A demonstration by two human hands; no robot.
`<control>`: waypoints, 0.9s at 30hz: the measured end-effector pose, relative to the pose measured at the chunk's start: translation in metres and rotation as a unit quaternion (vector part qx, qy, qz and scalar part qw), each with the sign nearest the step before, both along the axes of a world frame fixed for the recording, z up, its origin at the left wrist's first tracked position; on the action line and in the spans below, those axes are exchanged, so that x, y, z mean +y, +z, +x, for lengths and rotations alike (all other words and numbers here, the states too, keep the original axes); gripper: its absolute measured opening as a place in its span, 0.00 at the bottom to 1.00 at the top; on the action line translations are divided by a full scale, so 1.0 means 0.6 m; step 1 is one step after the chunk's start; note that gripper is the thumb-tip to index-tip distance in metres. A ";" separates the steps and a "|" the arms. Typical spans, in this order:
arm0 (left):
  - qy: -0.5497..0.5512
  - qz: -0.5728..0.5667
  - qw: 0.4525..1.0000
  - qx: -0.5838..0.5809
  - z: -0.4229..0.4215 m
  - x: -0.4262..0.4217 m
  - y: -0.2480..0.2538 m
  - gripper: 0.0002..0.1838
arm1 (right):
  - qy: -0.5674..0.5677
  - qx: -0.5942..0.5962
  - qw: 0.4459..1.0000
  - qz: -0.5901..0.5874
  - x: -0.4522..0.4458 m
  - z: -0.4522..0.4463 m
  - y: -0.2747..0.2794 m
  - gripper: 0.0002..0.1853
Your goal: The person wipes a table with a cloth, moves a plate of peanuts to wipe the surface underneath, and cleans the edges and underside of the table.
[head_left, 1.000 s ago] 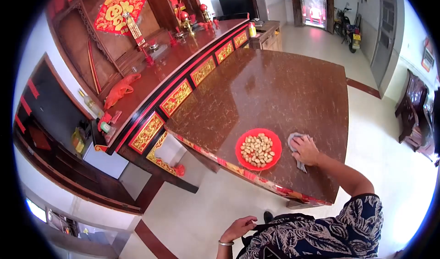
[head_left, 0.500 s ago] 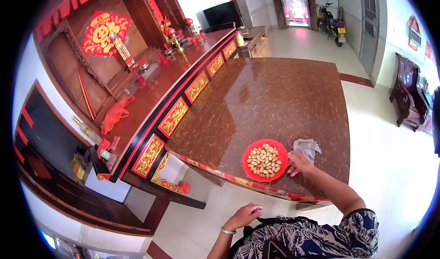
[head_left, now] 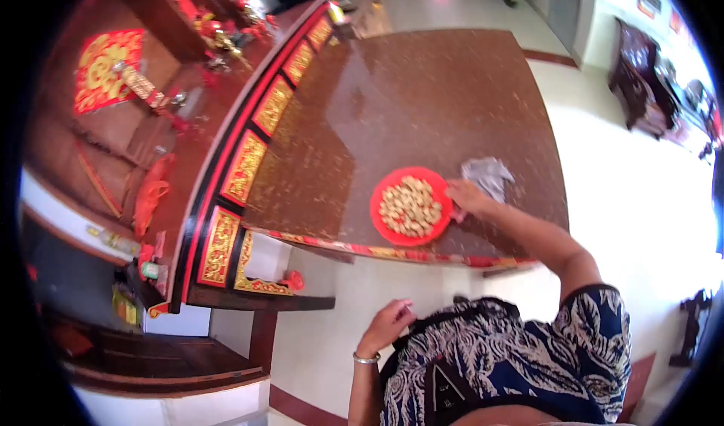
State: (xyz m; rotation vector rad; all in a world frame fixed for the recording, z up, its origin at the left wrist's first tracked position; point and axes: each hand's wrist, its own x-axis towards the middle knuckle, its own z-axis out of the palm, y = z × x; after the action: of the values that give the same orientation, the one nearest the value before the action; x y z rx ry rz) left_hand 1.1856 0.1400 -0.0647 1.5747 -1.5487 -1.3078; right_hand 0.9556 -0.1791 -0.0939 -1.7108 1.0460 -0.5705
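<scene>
A red plastic bowl (head_left: 375, 192) full of shelled-looking tan nuts, perhaps peanuts or pistachios (head_left: 411, 206), stands near the front edge of the brown marbled table. My right hand (head_left: 466, 197) grips the bowl's right rim, thumb on top and other fingers partly hidden below. Just beyond that hand a crumpled grey cloth (head_left: 489, 175) lies on the tabletop, apart from the bowl. My left hand (head_left: 387, 325), with a silver bangle at the wrist, hangs in front of the table near my body. Its fingers are loosely bent and somewhat apart, with nothing visible in them.
The brown table (head_left: 445, 86) adjoins a long red altar cabinet (head_left: 226, 116) with gold carved panels on the left. Red ornaments and a red plastic bag (head_left: 153, 199) sit on the cabinet. A dark wooden chair (head_left: 641, 79) stands at the far right on the pale floor.
The view has tilted down and shifted, so the table sits higher and further left in view. My right hand stays at the bowl's rim; my left hand still hangs off the table.
</scene>
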 end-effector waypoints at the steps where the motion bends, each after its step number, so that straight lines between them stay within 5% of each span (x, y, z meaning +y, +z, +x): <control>1: -0.003 -0.005 1.000 0.000 -0.001 -0.002 0.003 0.18 | 0.004 -0.019 1.000 0.006 0.001 -0.002 0.008 0.19; 3: -0.014 0.003 1.000 0.004 -0.008 -0.002 0.006 0.18 | -0.056 -0.068 0.991 0.100 0.027 0.002 0.084 0.19; 8: -0.012 0.003 1.000 -0.019 -0.021 -0.011 0.016 0.17 | -0.131 -0.097 0.981 0.107 -0.025 -0.025 0.137 0.16; 20: 0.021 -0.003 1.000 -0.010 -0.049 -0.005 0.009 0.18 | -0.393 -0.133 0.906 0.087 -0.244 -0.163 0.101 0.15; 27: 0.024 0.005 1.000 -0.012 -0.049 -0.011 -0.003 0.17 | -0.387 -0.158 0.899 0.129 -0.263 -0.204 0.066 0.19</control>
State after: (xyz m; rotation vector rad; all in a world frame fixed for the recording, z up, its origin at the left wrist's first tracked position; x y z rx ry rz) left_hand 1.1559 0.1333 -0.0664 1.6293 -1.5128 -1.2756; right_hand 0.8334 -0.3366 -0.0544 -0.8803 1.4734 -1.1111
